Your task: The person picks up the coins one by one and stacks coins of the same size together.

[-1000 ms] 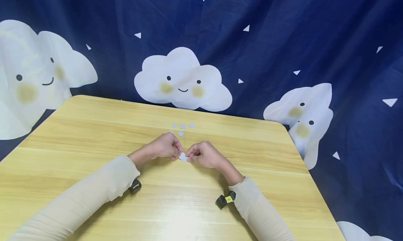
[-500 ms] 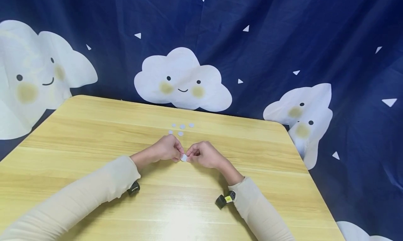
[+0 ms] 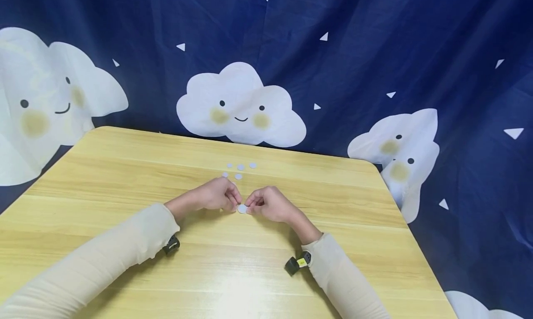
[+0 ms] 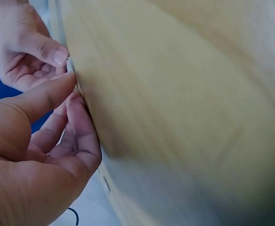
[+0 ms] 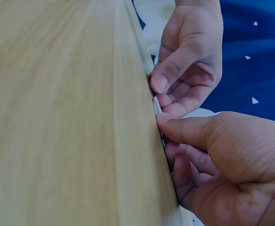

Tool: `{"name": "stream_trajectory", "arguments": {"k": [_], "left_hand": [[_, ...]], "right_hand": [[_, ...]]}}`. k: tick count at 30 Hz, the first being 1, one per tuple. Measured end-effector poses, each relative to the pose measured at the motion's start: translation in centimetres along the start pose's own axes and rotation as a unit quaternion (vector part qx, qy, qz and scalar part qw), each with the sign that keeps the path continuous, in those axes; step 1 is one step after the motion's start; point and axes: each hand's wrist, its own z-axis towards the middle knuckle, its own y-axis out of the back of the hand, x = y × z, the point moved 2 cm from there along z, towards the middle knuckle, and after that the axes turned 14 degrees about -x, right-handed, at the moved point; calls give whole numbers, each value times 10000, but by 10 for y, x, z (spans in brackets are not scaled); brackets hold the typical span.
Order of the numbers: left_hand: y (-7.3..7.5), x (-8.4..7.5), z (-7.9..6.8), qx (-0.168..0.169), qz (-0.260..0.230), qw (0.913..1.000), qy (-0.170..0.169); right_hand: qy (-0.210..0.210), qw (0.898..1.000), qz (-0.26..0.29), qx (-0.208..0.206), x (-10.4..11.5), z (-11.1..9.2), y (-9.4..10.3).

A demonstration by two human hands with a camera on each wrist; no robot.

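In the head view, a small white disc (image 3: 242,209) lies low over the table between my two hands. Edge-on in the right wrist view, the white piece (image 5: 157,106) seems to have two thin layers. My right hand (image 3: 272,205) pinches its right edge, thumb on top and fingers curled beneath. My left hand (image 3: 216,195) is at the other side, fingertips close to the disc, with a gap between thumb (image 4: 64,84) and forefinger and nothing seen held there. Whether the left thumb touches the disc edge is hard to tell.
Several more white discs (image 3: 240,167) lie apart on the wooden table (image 3: 125,180), just beyond the hands. Dark wrist cameras (image 3: 297,263) hang under both sleeves. A blue curtain (image 3: 333,69) with cloud prints stands behind the table's far edge.
A second before, two white discs showed overlapped and offset between the fingertips; now one round outline shows. My left hand has drawn slightly left, off the disc. My right hand stays put.
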Motion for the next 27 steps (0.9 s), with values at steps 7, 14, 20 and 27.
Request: {"name": "stream_trajectory", "arguments": {"k": [7,14,20,27], "left_hand": [[-5,-1,0,-80,319,9993,-175],[-7,-3,0,-254,497,9983,-135],[-7,-5,-1,-294,536,9978,-255],[-8,-5,-1,-297,615,9970,-369]], "right_hand": [[45,10000,59,-15,-1,0,0],[15,10000,85,9,-1,1,0],[61,10000,66,-10,0,1,1],[83,9999,85,88,0,0,2]]}}
